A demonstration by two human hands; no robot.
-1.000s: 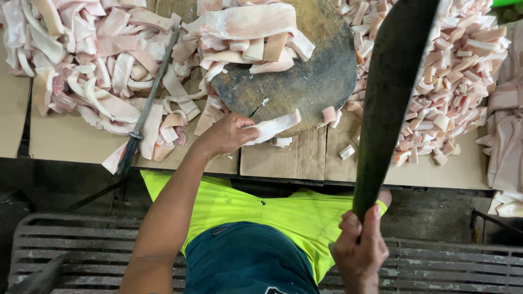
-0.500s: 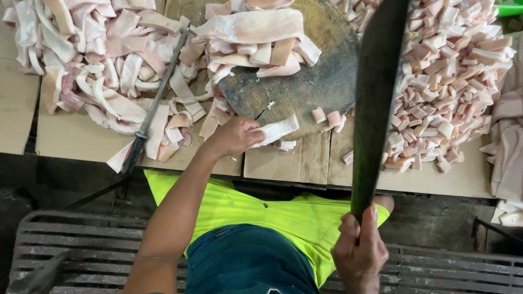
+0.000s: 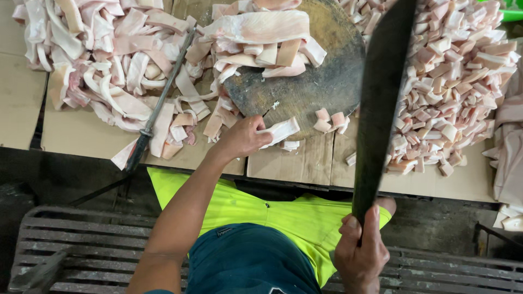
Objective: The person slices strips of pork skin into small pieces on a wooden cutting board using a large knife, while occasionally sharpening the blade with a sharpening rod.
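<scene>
Fingers are the main worry: the left hand (image 3: 242, 139) pinches 1 pale strip of fatty meat (image 3: 280, 131) at the lower edge of the round chopping block (image 3: 310, 90), frame centre, so a stroke landing slightly left could catch them. The strip's long axis runs lower left to upper right, its free end pointing right. The right hand (image 3: 360, 256), lower right, is closed on a long dark cleaver (image 3: 381, 103), raised, tip toward the top edge. Loose cubes (image 3: 331, 120) near the strip could skid.

Cleaver (image 3: 381, 103) tip beyond top edge
</scene>
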